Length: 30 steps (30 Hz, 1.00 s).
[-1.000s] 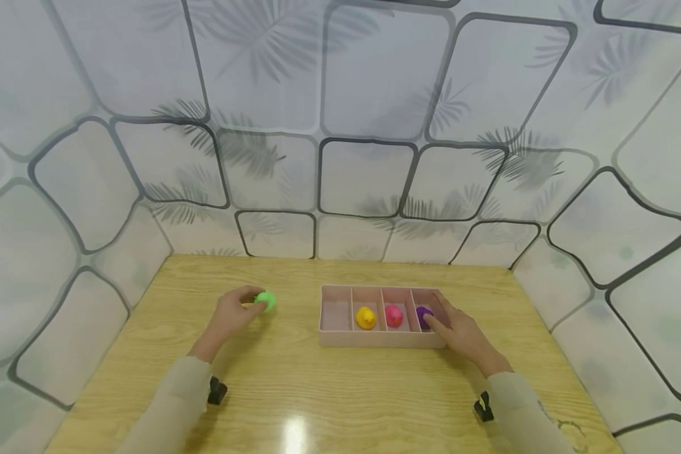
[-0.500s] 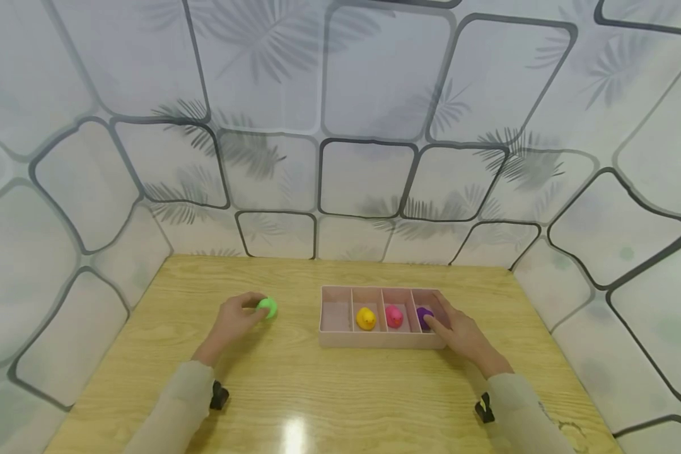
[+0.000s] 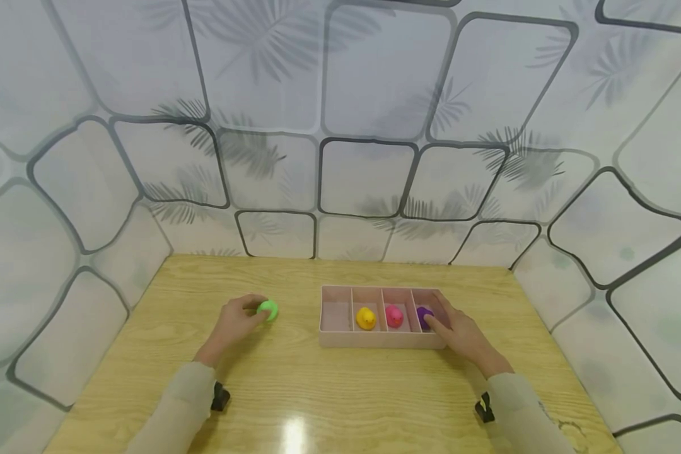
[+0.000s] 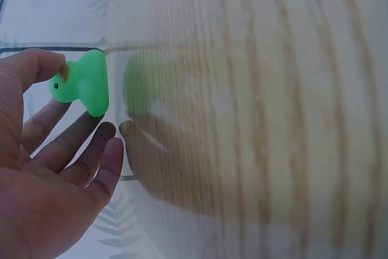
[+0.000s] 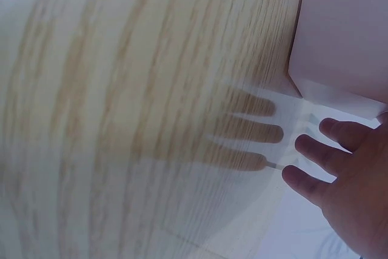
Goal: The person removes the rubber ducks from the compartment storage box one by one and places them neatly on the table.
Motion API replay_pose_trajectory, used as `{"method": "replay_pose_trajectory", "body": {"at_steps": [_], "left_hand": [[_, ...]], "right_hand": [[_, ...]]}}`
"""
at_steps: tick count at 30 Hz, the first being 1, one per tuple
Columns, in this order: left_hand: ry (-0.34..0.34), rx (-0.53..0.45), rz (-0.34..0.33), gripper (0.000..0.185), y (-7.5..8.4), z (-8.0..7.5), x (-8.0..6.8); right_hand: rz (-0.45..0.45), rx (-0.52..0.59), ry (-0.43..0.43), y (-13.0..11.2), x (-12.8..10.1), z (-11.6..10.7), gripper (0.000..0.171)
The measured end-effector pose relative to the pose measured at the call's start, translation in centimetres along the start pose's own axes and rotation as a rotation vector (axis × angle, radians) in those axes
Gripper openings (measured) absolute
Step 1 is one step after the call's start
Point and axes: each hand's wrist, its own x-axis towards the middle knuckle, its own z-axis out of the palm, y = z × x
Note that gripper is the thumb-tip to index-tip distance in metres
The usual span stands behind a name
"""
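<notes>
- Left hand [image 3: 235, 323] pinches green duck [image 3: 268, 309], well left of pink tray [image 3: 340, 341]; bare tabletop [image 3: 295, 378] between.
- Right hand [image 3: 459, 334], fingers relaxed, rests at tray's right end, holding nothing.

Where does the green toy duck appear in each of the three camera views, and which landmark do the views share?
Head view: the green duck sits left of the pink tray, at the left hand fingertips.
Left wrist view: the duck is at upper left, between thumb and fingers.
Right wrist view: not in it.
Shared landmark: the wooden table, seen in all three views.
</notes>
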Motion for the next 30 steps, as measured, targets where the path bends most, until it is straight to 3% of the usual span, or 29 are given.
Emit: {"method": "replay_pose_trajectory", "body": {"at_steps": [30], "left_hand": [[0.003,0.068,0.015,0.038,-0.76,0.59,-0.03]], "right_hand": [[0.011,0.022,-0.02,0.03,-0.05,-0.06,0.077]]}}
